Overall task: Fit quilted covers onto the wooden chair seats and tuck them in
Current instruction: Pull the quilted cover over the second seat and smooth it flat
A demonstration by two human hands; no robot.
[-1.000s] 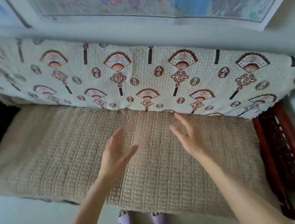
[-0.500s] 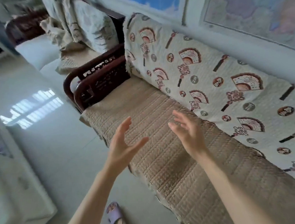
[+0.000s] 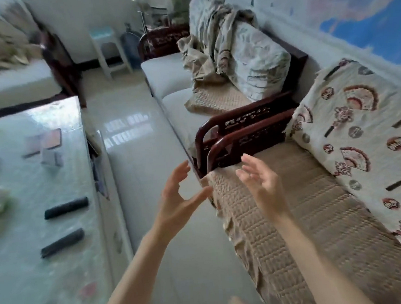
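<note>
Palms empty, left hand (image 3: 177,201) and right hand (image 3: 262,185) apart; take crumpled quilted cover (image 3: 212,98) by two corners, spread squarely over bare seat (image 3: 164,70).

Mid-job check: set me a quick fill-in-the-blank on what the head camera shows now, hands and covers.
The left hand and the right hand are open and hold ____.
The backrest cover is printed with red-brown ____.
The quilted cover spread flat below the backrest cover is coloured ____.
____ dark wooden armrests stand side by side beyond the hands.
Missing words: nothing; fans; beige; two.
</note>
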